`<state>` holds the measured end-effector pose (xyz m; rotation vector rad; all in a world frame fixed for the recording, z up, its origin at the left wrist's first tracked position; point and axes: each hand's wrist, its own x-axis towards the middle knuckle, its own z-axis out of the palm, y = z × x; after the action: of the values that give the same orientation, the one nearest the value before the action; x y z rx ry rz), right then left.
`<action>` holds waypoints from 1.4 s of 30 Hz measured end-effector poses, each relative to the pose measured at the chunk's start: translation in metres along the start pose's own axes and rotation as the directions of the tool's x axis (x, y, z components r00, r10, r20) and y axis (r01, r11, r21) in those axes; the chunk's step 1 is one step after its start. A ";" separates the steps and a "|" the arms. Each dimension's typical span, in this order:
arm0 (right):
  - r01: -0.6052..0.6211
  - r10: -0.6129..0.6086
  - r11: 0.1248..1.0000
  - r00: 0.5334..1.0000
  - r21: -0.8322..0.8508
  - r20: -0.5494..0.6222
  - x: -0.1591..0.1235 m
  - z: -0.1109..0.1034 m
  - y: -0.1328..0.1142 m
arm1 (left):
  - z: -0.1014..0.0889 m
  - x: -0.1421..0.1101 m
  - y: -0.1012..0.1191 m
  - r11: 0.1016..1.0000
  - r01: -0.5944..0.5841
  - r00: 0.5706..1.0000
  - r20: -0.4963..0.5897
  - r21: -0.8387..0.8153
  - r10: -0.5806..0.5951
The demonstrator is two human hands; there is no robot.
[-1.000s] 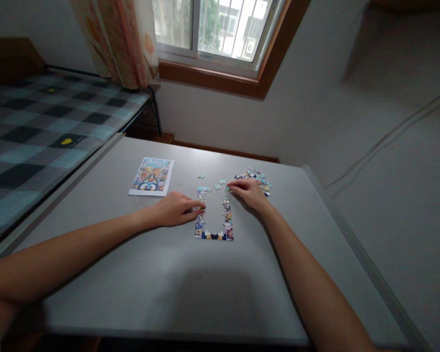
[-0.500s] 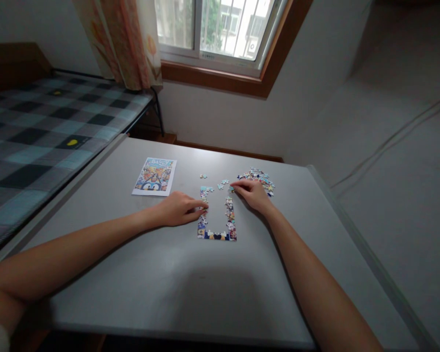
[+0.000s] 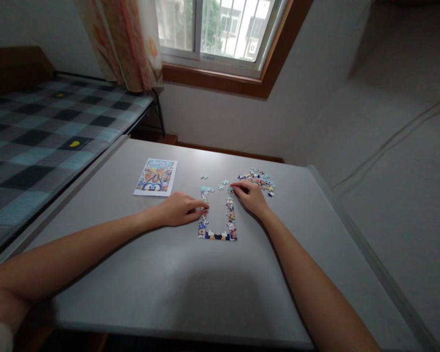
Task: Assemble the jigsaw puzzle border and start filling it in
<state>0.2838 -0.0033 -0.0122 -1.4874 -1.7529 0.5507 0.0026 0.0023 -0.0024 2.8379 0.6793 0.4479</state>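
My left hand [image 3: 179,208] rests on the puzzle [image 3: 231,229], fingers loosely open. Its bottom and sides look joined; the top has gaps. My right hand [image 3: 253,196] pinches near a piece [image 3: 231,189], grip unclear. The pile [image 3: 258,180] remains unjoined.

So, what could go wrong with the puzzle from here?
The left hand touches the puzzle border's left side and might push it apart. The right hand, with a piece at its fingertips, might knock the loose pieces beside it. The pile is close to that hand too and could scatter.
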 end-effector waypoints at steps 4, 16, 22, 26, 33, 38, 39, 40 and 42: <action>-0.002 0.002 1.000 1.000 -0.012 -0.017 0.000 0.000 -0.001 | 0.000 0.000 0.000 1.000 -0.008 1.000 -0.006 -0.006 0.008; -0.006 0.004 0.999 0.998 -0.037 -0.055 0.000 0.000 0.000 | -0.001 -0.001 0.000 1.000 -0.007 1.000 -0.012 -0.025 0.007; 0.002 -0.004 0.999 0.998 -0.040 -0.057 0.000 0.001 0.001 | 0.000 0.000 0.000 1.000 0.007 1.000 -0.002 -0.024 -0.007; -0.005 0.002 0.999 0.998 -0.038 -0.070 -0.001 0.001 0.003 | 0.000 0.000 0.000 1.000 0.004 1.000 0.003 -0.024 -0.004; 0.038 -0.053 0.987 0.995 -0.159 -0.090 0.012 0.001 -0.013 | 0.001 0.000 -0.001 1.000 -0.002 1.000 -0.010 -0.015 0.001; 0.155 -0.109 0.964 0.971 -0.217 0.212 0.053 0.016 -0.042 | 0.001 0.000 -0.001 0.999 -0.021 1.000 -0.019 -0.026 0.021; 0.167 -0.107 0.958 0.962 -0.232 0.252 0.062 0.021 -0.046 | 0.001 0.000 -0.001 0.999 -0.022 0.999 -0.023 -0.026 0.022; 0.171 -0.098 0.953 0.955 -0.250 0.281 0.070 0.026 -0.050 | 0.001 0.000 -0.001 0.999 -0.024 0.999 -0.026 -0.026 0.023; 0.164 -0.066 0.946 0.942 -0.278 0.330 0.083 0.034 -0.056 | 0.001 0.000 0.000 0.999 -0.024 0.999 -0.024 -0.025 0.023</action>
<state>0.2188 0.0684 0.0306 -1.5503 -2.2451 0.4963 0.0025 0.0022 -0.0031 2.8245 0.6405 0.4908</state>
